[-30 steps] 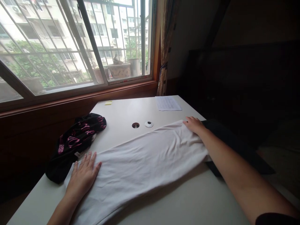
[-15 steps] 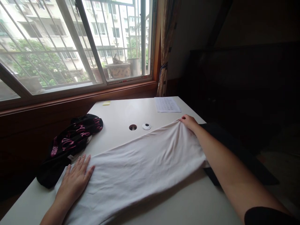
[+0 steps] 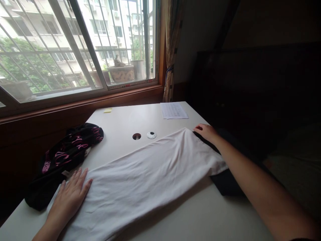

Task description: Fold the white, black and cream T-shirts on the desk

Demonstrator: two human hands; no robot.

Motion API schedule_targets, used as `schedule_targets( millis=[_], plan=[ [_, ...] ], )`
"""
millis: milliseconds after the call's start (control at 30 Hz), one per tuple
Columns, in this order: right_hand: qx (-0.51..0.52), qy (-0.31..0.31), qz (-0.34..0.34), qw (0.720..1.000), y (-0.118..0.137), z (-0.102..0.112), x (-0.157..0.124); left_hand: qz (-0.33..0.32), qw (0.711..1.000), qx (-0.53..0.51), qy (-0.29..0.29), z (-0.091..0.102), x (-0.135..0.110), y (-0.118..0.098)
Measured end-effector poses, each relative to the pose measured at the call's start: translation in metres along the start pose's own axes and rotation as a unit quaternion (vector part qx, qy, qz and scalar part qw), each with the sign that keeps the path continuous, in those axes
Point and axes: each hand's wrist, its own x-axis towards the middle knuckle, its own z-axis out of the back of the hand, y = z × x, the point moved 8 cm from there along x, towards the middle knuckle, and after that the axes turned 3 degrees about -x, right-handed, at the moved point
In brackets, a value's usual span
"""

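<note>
A white piece of clothing (image 3: 140,170) lies stretched lengthwise across the white table, with soft creases toward its right end. My left hand (image 3: 69,195) rests flat on its left end, fingers extended. At the far right corner, just past the white fabric, my right hand (image 3: 206,131) has its fingers curled together at the edge of a dark cloth (image 3: 227,182). That dark cloth lies partly under the white one and hangs toward the table's right side. My right forearm covers some of it.
A bundled black garment with pink lettering (image 3: 62,155) lies along the table's left edge. Farther back are a round cable hole (image 3: 136,136), its white cap (image 3: 151,135), printed papers (image 3: 174,110) and yellow sticky notes (image 3: 107,110). A barred window (image 3: 82,47) stands behind.
My right hand has let go of the white fabric's far right corner and moved onto the dark cloth's edge beside it. My left hand stays flat. The view has shifted slightly right.
</note>
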Motion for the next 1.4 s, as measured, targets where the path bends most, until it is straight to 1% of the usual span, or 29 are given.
schedule_targets(
  millis=[67, 133, 167, 200, 233, 267, 300, 333, 367, 433, 500, 567, 633, 667, 733, 800, 867, 967, 1067, 1133, 1200, 1300, 1333, 1400],
  plan=[
    [0.000, 0.005, -0.005, 1.000, -0.008, 0.013, -0.021, 0.000, 1.000, -0.016, 0.009, -0.003, 0.004, 0.006],
    [0.005, 0.046, -0.008, 0.999, -0.015, 0.019, -0.047, -0.009, 0.999, -0.036, 0.014, -0.004, 0.007, 0.006],
    [0.009, 0.067, -0.008, 0.998, -0.018, 0.021, -0.062, -0.026, 0.999, -0.047, 0.010, -0.001, 0.008, 0.001],
    [0.013, 0.084, -0.006, 0.996, -0.021, 0.023, -0.076, -0.053, 0.997, -0.059, 0.002, 0.004, 0.007, -0.008],
    [0.018, 0.094, -0.002, 0.995, -0.022, 0.026, -0.090, -0.092, 0.993, -0.072, -0.008, 0.011, 0.005, -0.023],
    [0.026, 0.099, 0.002, 0.995, -0.024, 0.029, -0.104, -0.138, 0.987, -0.086, -0.018, 0.019, 0.000, -0.042],
    [0.036, 0.102, 0.004, 0.994, -0.025, 0.032, -0.117, -0.190, 0.976, -0.103, -0.023, 0.028, -0.008, -0.066],
    [0.048, 0.107, 0.003, 0.993, -0.027, 0.034, -0.129, -0.239, 0.963, -0.121, -0.024, 0.037, -0.018, -0.092],
    [0.060, 0.113, -0.002, 0.992, -0.030, 0.035, -0.140, -0.275, 0.952, -0.132, -0.016, 0.044, -0.029, -0.118],
    [0.078, 0.119, -0.025, 0.990, -0.039, 0.035, -0.157, -0.338, 0.929, -0.148, 0.014, 0.055, -0.054, -0.173],
    [0.078, 0.110, -0.052, 0.989, -0.050, 0.033, -0.166, -0.377, 0.913, -0.148, 0.042, 0.059, -0.076, -0.220],
    [0.061, 0.092, -0.068, 0.992, -0.060, 0.032, -0.170, -0.410, 0.900, -0.129, 0.063, 0.058, -0.095, -0.256],
    [0.031, 0.068, -0.074, 0.994, -0.067, 0.032, -0.169, -0.421, 0.899, -0.102, 0.055, 0.055, -0.103, -0.276],
    [0.018, 0.062, -0.074, 0.995, -0.069, 0.032, -0.169, -0.422, 0.901, -0.093, 0.044, 0.055, -0.104, -0.281],
    [0.010, 0.063, -0.073, 0.995, -0.070, 0.031, -0.167, -0.421, 0.902, -0.092, 0.023, 0.056, -0.104, -0.284],
    [0.021, 0.069, -0.079, 0.994, -0.071, 0.031, -0.166, -0.420, 0.900, -0.114, 0.013, 0.060, -0.101, -0.282],
    [0.043, 0.051, -0.092, 0.994, -0.072, 0.036, -0.163, -0.406, 0.903, -0.143, 0.012, 0.063, -0.097, -0.277],
    [0.130, 0.005, -0.105, 0.986, -0.069, 0.047, -0.156, -0.358, 0.916, -0.179, 0.021, 0.063, -0.089, -0.268],
    [0.265, -0.011, -0.137, 0.954, -0.061, 0.052, -0.149, -0.330, 0.920, -0.213, 0.016, 0.062, -0.083, -0.262],
    [0.324, -0.009, -0.157, 0.933, -0.053, 0.053, -0.144, -0.328, 0.916, -0.232, 0.006, 0.064, -0.082, -0.261],
    [0.353, -0.010, -0.169, 0.920, -0.045, 0.054, -0.141, -0.331, 0.914, -0.235, 0.004, 0.063, -0.083, -0.260],
    [0.356, -0.002, -0.182, 0.917, -0.043, 0.051, -0.141, -0.359, 0.906, -0.222, 0.011, 0.061, -0.091, -0.264],
    [0.347, 0.012, -0.189, 0.918, -0.046, 0.048, -0.142, -0.373, 0.902, -0.216, 0.012, 0.061, -0.095, -0.265],
    [0.327, 0.059, -0.208, 0.920, -0.055, 0.037, -0.147, -0.393, 0.898, -0.198, 0.011, 0.058, -0.102, -0.266]
  ],
)
